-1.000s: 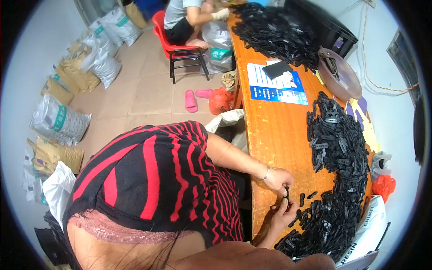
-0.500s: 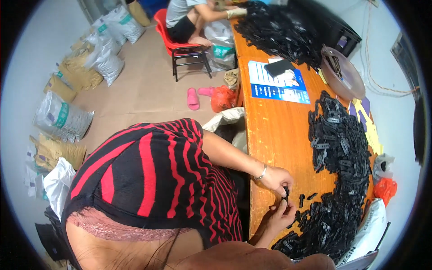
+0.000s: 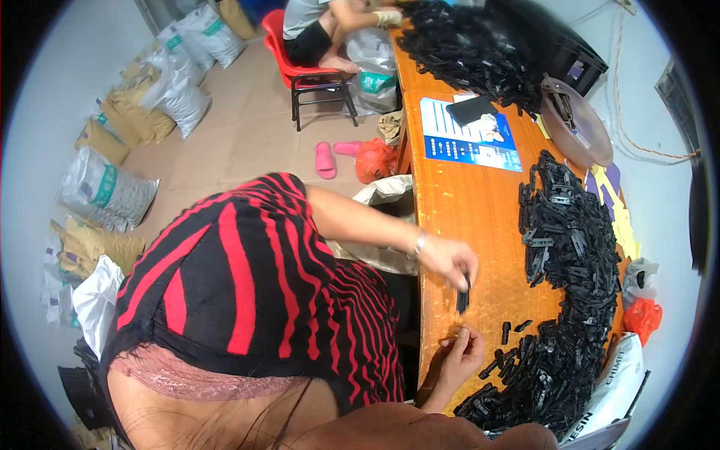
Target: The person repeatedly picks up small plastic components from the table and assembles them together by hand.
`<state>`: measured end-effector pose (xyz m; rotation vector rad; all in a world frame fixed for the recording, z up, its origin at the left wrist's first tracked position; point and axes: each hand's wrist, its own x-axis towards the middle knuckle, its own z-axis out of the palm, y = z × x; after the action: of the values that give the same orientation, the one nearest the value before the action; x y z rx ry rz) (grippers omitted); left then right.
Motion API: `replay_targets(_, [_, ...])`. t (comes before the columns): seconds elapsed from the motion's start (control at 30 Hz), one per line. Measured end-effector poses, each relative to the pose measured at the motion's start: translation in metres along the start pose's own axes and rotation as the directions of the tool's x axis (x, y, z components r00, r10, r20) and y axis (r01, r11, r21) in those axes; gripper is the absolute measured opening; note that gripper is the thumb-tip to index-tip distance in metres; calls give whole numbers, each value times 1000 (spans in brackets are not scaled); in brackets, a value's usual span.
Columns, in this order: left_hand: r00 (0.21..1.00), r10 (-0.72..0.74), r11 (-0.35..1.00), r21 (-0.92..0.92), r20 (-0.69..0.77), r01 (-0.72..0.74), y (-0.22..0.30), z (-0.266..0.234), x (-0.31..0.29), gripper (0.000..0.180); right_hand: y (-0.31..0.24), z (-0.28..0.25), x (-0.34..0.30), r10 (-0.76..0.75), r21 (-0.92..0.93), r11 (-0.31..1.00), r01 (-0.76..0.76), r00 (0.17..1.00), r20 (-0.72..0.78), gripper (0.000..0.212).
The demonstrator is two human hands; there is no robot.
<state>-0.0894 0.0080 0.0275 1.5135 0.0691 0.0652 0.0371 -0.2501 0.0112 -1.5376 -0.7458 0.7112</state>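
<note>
My left hand (image 3: 451,262), with a silver bracelet at its wrist, is closed on a narrow black plastic piece (image 3: 463,298) that hangs from its fingers above the wooden table (image 3: 457,206). Motion blurs the piece, so whether it is one or several together I cannot tell. Just below it, my right hand (image 3: 461,358) is held apart from that piece, fingers bent and tips close together; anything between them is too small to make out. Two loose black pieces (image 3: 506,332) lie beside the right hand, by the near end of a long heap of black plastic parts (image 3: 574,262).
A blue-and-white sheet (image 3: 469,139) with a black phone (image 3: 472,111) lies farther up the table. A plastic basin (image 3: 576,124) stands by the wall. At the far end another person's gloved hand (image 3: 388,17) is beside a second black heap (image 3: 472,56). Filled sacks (image 3: 109,187) line the floor.
My hands have come apart. The left has moved up and toward the table's edge with the black piece, while the right has shifted slightly left.
</note>
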Motion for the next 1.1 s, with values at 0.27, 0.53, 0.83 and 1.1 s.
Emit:
replay_targets(0.27, [785,-204,857,280,-586,432,16,-133,-158,21,14,5,5,67,-145,986,-84,991,-118,22])
replay_targets(0.53, [742,-106,712,471,-662,521,-85,-154,-161,23,10,3,5,132,-182,972,-149,986,-101,14])
replay_targets(0.83, [834,481,264,951,-272,157,6,-107,3,25,-14,-40,24,-282,-733,675,86,948,-149,10])
replay_targets(1.1, [793,578,157,979,-195,126,-28,-129,176,74,-19,-52,71,-274,-930,361,-71,945,-179,28])
